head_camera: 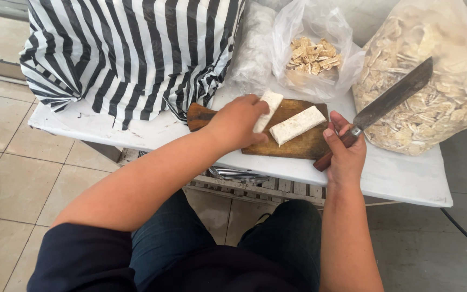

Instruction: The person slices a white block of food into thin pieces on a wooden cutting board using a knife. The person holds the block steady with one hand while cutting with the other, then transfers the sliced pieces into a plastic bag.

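Gripping a white flat rectangular dough strip (264, 111), the left hand (236, 123) has fingers curled over it at the far left part of the wooden cutting board (298, 145). Second white strip (297, 125), same flat floury look, lies diagonally on the board just right of the first, not touched by either hand. Board is dark brown, worn, with a stub handle at its left end, sitting near the front edge of the white table (406, 178).

Right hand (345, 154) closed around the reddish-brown wooden handle of a big cleaver-type knife (390, 100), just off the board's right edge; grey metal blade points up and right, off the board, over the large bag.

Right of the board: large clear plastic bag (433, 81) packed with pale beige cut pieces, thin and flaky. Behind the board: smaller clear plastic bag (314, 48), open at top, small heap of the same beige pieces inside. Left of that, a clear wrapped whitish bundle (252, 48), contents unclear. Behind the board's left end: black-and-white striped plastic bag (131, 54), bulky, crinkled, contents hidden.

Tiled floor (6, 162) left of the table.
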